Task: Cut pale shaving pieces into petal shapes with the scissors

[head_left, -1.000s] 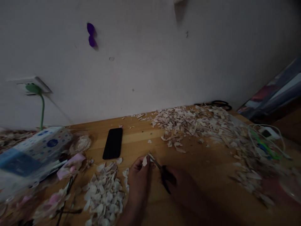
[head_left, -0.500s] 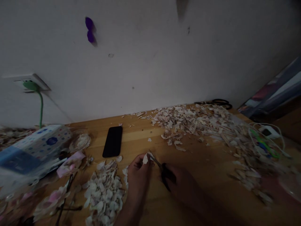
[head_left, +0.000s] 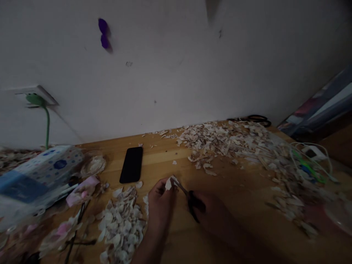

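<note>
Between left hand (head_left: 159, 201) and right hand (head_left: 208, 208), flake (head_left: 168, 184) (left's pinch); scissors (head_left: 189, 197) in right's grip

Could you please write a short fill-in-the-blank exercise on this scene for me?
1. The right hand holds black-handled ____.
2. The left hand pinches a ____ (pale or dark) flake.
3. The plug in the socket is coloured ____.
4. The phone lies nearer the ____ hand.
Missing words: scissors; pale; green; left.

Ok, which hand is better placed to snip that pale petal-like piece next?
The right hand, I'd say: it holds the scissors, with their blade tips at the pale petal-like piece. The left hand is occupied pinching that piece.
</note>
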Motion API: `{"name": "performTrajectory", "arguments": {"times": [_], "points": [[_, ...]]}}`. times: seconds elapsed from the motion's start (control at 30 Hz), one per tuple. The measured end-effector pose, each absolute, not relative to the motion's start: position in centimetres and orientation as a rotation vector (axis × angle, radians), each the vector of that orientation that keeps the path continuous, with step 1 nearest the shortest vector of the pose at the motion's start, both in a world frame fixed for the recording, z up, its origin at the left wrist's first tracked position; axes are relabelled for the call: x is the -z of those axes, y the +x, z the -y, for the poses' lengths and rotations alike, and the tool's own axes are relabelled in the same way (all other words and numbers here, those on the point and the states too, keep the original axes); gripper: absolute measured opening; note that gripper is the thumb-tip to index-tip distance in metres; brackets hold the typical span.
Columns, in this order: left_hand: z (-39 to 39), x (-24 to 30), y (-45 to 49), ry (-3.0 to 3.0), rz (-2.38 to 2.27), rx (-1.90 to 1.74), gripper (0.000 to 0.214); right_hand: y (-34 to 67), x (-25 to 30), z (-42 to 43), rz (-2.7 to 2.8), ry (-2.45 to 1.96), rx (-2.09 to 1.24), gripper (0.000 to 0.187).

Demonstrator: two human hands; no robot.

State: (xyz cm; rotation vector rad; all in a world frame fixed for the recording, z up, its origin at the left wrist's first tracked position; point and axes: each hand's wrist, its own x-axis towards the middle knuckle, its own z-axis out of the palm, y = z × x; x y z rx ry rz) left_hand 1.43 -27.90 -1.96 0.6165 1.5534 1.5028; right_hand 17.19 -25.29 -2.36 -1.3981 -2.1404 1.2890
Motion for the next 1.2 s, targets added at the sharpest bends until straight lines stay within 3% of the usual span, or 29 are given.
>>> {"name": "performTrajectory", "arguments": {"times": [1.2], "points": [[27.6,2.2,0.3,0.643,-1.437,-1.355,0.035,17.3,2.4,24.9,2.163,-1.36,-1.264,0.014]]}}
